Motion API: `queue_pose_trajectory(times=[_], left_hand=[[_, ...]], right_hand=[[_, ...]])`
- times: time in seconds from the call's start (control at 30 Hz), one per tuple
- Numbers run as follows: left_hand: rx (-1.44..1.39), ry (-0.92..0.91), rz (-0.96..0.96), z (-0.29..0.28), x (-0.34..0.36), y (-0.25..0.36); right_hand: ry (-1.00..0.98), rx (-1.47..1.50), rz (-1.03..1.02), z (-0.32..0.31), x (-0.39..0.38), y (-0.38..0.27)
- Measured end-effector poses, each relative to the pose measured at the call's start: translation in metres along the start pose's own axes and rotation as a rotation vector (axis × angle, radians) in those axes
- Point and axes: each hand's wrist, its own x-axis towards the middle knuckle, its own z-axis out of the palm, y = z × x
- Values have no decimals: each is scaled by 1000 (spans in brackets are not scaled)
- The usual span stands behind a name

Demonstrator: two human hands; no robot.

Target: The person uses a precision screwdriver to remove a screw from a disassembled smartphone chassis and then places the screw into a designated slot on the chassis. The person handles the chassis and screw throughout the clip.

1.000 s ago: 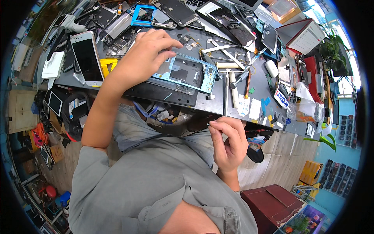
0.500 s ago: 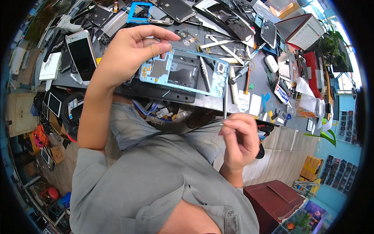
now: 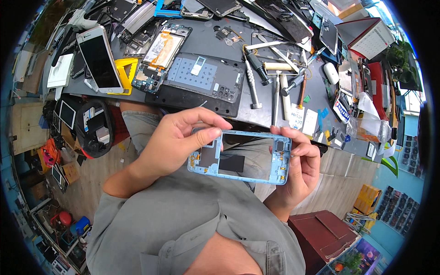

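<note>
I hold a light blue phone middle frame (image 3: 277,162) over my lap, landscape, with a large opening and small gold contacts at both ends. My left hand (image 3: 178,149) grips its left end, thumb on top. My right hand (image 3: 298,169) is closed on the right end from behind and beside it. On the desk just beyond lie an opened phone body (image 3: 158,50) with an orange flex cable, a dark back panel with holes (image 3: 192,73) on a black mat (image 3: 188,105), and a ridged metal tool (image 3: 252,85).
A white phone (image 3: 98,59) leans on a yellow plastic piece (image 3: 129,75). Several screwdrivers and rods (image 3: 282,94) lie right of the mat, near a white mouse (image 3: 331,73) and red calendar (image 3: 366,41). A black bin (image 3: 95,130) stands below left; a maroon cabinet (image 3: 321,233) is at lower right.
My left hand has lifted the blue frame and brought it down toward me, uncovering the parts on the desk. My right hand has risen and now grips the frame's right end.
</note>
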Motion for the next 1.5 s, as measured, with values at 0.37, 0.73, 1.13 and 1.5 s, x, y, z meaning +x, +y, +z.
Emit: queue_pose_trajectory(times=[0.37, 0.73, 1.13, 1.5], left_hand=[[-74, 43, -137, 12, -2, -11], [-24, -33, -93, 15, -1, -20], [135, 56, 45, 25, -8, -28], [134, 38, 110, 24, -10, -30]], right_hand=[[-30, -7, 62, -10, -6, 1], [-239, -649, -109, -25, 6, -32], [-536, -936, -51, 13, 8, -31], [-461, -706, 30, 12, 4, -21]])
